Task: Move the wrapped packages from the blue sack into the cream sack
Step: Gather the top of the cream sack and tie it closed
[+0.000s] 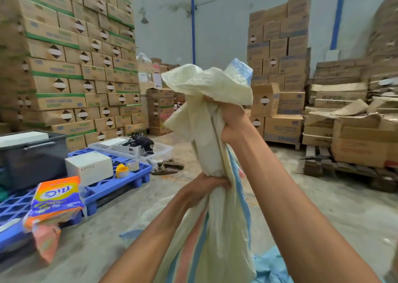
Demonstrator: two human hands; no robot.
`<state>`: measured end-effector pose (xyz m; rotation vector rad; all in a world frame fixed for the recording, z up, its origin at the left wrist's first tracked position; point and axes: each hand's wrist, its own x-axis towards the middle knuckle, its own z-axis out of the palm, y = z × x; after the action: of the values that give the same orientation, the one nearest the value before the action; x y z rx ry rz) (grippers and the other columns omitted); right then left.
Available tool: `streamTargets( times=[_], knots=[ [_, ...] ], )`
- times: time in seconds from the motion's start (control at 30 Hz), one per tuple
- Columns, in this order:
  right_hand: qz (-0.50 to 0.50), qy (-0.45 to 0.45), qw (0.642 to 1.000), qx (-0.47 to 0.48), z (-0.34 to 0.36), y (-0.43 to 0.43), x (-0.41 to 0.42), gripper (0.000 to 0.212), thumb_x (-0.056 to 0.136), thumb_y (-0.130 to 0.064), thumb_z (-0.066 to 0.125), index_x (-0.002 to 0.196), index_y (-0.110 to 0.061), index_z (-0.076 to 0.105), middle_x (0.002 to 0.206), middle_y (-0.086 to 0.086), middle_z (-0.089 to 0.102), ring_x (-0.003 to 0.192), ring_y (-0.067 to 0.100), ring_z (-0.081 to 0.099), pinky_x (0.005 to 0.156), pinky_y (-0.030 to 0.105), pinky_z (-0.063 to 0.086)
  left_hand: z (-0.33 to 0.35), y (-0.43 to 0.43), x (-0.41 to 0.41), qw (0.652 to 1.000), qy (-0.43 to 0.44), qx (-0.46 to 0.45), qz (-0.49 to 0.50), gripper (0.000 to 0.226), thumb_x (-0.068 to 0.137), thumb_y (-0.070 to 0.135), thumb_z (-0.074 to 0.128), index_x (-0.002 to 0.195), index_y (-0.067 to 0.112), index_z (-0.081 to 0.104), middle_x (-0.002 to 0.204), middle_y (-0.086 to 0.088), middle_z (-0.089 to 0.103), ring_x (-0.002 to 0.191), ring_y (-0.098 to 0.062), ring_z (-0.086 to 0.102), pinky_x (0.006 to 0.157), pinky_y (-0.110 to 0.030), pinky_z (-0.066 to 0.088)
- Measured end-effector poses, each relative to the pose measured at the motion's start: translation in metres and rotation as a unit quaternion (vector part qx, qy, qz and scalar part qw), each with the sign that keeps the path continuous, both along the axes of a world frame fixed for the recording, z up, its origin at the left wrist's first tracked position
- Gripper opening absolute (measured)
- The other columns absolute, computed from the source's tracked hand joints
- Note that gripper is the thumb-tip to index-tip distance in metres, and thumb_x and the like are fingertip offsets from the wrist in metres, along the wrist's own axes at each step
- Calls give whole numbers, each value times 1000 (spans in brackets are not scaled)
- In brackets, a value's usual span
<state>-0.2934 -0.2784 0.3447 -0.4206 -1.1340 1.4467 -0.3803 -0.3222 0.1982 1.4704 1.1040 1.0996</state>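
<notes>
The cream sack [217, 228], with blue and pink stripes down its side, is held up in front of me with its neck bunched together. My right hand [233, 124] grips the gathered neck high up, just under the flared mouth. My left hand [203, 188] grips the sack lower down, squeezing the fabric. A bubble-wrapped package [240, 71] sticks out of the sack's mouth at the top right. The blue sack [272, 265] lies crumpled on the floor at the bottom, under my right forearm; what it holds is hidden.
A blue plastic pallet [120, 179] at left carries a white box, a tape roll, a dark bin [32, 155] and a detergent bag [57, 198]. Tall stacks of cardboard boxes [71, 56] line the left, back and right. Sandals [169, 166] lie on the concrete floor.
</notes>
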Motion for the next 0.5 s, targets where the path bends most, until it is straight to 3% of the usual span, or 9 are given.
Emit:
streamTargets(
  times=[0.03,0.1,0.17,0.23,0.3,0.37,0.43,0.5],
  knots=[
    [-38,-12,999,-29,-4,2,1,64,60,-28,90,117,-9,69,107,13,75,99,31,72,91,52,57,-5,0,6,1000,-2,-23,5,24,73,3,71,93,14,79,95,-8,76,92,-22,72,84,-35,58],
    [-139,-31,988,-61,-14,1,10,73,49,-24,98,112,-8,66,104,9,74,92,28,72,87,47,58,-14,2,14,998,-14,-61,1,39,65,6,73,103,2,73,103,-18,73,96,-32,70,90,-43,57],
    [-191,-101,975,-45,-26,8,20,69,51,-33,99,109,-14,66,106,3,74,93,20,71,84,38,59,-17,5,18,995,-34,-94,-6,39,65,7,72,103,1,73,104,-22,72,94,-34,69,92,-45,56],
    [-182,-178,967,-20,-31,4,30,74,49,-51,96,109,-19,69,107,-3,75,99,17,70,84,35,57,-15,9,16,991,-65,-115,2,42,66,9,70,107,2,73,106,-23,71,95,-36,67,92,-43,55],
    [-167,-252,953,-19,-35,4,39,88,54,-70,85,121,-16,67,118,-5,69,110,17,65,82,30,50,-11,15,10,988,-109,-105,31,45,64,11,68,108,4,74,100,-19,71,89,-33,67,82,-37,57],
    [-187,-294,937,-28,-44,4,48,95,69,-75,71,139,-12,56,134,1,58,121,21,55,90,32,43,-5,21,0,982,-163,-81,57,44,60,10,67,103,8,76,95,-15,73,81,-29,69,74,-32,57],
    [-203,-307,929,-43,-64,8,57,65,93,-56,58,141,-12,53,133,3,58,116,20,56,91,34,41,1,24,-10,968,-227,-64,83,41,57,7,68,97,8,76,85,-13,71,67,-25,67,65,-29,55],
    [-170,-366,912,-77,-95,15,62,36,103,-30,49,136,-18,57,124,0,65,110,18,60,93,36,46,7,25,-19,962,-254,-44,89,42,59,10,73,101,11,76,82,-9,69,64,-22,65,63,-28,54]
  ],
)
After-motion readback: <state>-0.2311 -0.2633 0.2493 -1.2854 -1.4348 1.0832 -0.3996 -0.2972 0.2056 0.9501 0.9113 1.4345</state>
